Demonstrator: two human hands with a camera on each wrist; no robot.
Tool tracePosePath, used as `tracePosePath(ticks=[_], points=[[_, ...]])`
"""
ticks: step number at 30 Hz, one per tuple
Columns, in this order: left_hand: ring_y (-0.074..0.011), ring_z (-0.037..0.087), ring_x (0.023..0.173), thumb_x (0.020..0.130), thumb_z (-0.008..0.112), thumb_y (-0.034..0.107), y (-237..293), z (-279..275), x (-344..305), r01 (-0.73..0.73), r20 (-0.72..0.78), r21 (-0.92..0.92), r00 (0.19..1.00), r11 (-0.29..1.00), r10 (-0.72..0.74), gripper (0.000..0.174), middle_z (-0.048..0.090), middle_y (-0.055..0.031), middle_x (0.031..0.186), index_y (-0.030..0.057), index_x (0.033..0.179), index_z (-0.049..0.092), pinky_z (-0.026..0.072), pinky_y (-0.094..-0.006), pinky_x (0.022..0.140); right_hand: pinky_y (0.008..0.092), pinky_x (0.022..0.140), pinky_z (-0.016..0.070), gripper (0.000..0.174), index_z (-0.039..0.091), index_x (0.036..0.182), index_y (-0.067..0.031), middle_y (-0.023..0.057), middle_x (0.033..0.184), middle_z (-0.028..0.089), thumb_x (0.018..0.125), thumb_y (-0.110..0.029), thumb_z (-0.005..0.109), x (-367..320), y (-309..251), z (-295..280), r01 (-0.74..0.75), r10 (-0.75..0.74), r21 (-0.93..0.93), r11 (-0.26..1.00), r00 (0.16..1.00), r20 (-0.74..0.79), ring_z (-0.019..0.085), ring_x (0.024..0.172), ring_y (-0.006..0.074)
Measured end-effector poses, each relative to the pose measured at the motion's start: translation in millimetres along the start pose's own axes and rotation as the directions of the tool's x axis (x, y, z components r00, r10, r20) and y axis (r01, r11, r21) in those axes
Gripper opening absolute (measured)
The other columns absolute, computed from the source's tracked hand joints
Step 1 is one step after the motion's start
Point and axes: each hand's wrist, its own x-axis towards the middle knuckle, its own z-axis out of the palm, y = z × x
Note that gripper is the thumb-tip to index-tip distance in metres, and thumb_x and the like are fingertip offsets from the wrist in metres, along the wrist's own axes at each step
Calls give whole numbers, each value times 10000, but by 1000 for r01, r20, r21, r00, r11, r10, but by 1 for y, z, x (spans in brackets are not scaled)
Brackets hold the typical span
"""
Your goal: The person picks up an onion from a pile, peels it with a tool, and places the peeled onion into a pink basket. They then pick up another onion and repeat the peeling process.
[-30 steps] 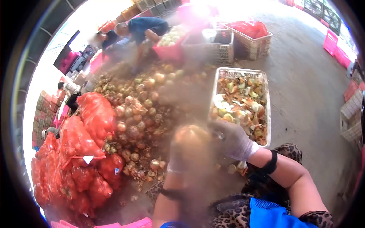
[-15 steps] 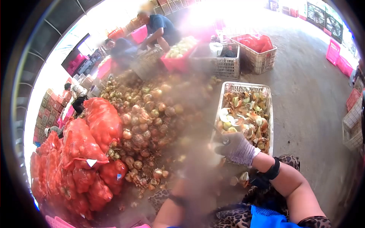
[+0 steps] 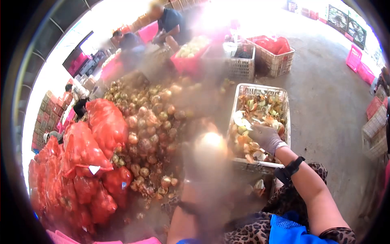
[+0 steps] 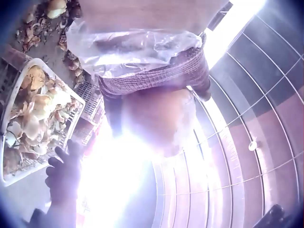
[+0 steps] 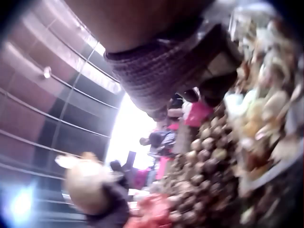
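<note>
My gloved left hand [image 5: 111,206] grips a pale onion [image 5: 88,187], held up in front of me. The onion [image 3: 211,146] looks hazy in the head view, and the haze covers most of that hand. Close in the left wrist view, the same onion [image 4: 159,118] fills the palm below the knitted glove cuff. My gloved right hand [image 3: 266,137] reaches over a white crate [image 3: 289,122] of onion skins [image 3: 260,105]. In the left wrist view the right hand's fingers [image 4: 53,164] show separated; I cannot tell whether they hold anything.
A heap of onions [image 3: 150,122] lies ahead to the left, with red mesh sacks [image 3: 81,158] piled beside it. Loose skins [image 3: 259,187] lie near my knee. Farther off stand crates [image 3: 280,65] and a pink tub [image 3: 185,63] of peeled onions, with people [image 3: 170,24] working nearby.
The right hand has moved forward from the crate's near edge to above the skins. The left hand's onion dropped out of clear sight half a second ago and shows again now.
</note>
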Motion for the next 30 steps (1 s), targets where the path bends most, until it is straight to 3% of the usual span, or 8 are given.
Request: tracePosePath(ticks=[3,5,9,12,18,22,26,30], points=[[-166,479,1143,870,557,523,-15,14,3,-180,134,551,983,815,126,600,493,-32,1273,102,1288,474,412,-331,1009,249,543,466,403,638,1031,5,43,710,607,911,-372,564,-42,-93,-34,-658,290,600,455,747,598,554,576,125],[-181,492,1129,863,572,502,-22,14,7,-216,169,788,976,577,135,594,506,-46,1256,92,1282,477,423,-340,993,239,631,488,383,632,1069,8,52,782,632,876,-320,596,-53,-69,3,-123,-92,789,602,971,221,576,677,113],[-211,518,1102,850,600,460,-17,0,17,-150,86,931,976,333,199,584,532,-76,1222,74,1271,482,446,-358,962,276,653,504,532,438,1359,-81,84,845,639,867,-167,622,-51,-87,-26,-120,-128,811,572,964,232,610,697,163],[-234,538,1081,840,622,428,-14,-13,21,-128,96,984,965,120,243,577,552,-97,1196,60,1262,485,463,-372,938,307,622,515,589,429,1351,-76,137,805,631,819,-157,671,-41,-71,-10,352,-343,329,876,935,-86,630,671,183],[-279,577,1040,819,665,365,-15,-30,29,-114,177,947,965,-299,191,567,591,-141,1145,32,1245,493,496,-400,891,335,577,510,366,590,1101,-70,111,792,647,760,-152,696,-51,-102,-22,461,-449,44,886,878,-166,633,641,259],[-245,539,1084,848,608,420,-28,-38,18,5,-43,966,989,260,142,562,550,-106,1196,57,1260,486,464,-389,938,339,539,501,171,638,943,-75,118,819,664,776,-112,642,-31,-80,-13,478,-446,-5,878,815,-369,621,617,237],[-189,479,1150,891,524,507,-24,-20,3,87,-184,597,983,797,30,570,486,-49,1274,96,1282,475,414,-368,1012,338,560,508,377,504,1259,-113,123,706,619,897,-210,542,9,-50,-40,79,-130,-202,976,959,-253,632,639,238],[-202,496,1143,891,553,373,-20,-11,1,-51,-62,674,990,737,125,497,510,-98,1231,39,1253,482,427,-360,995,346,472,503,509,418,1246,43,163,799,631,836,-200,595,-42,-94,-31,215,-229,-126,968,967,-109,642,588,251]])
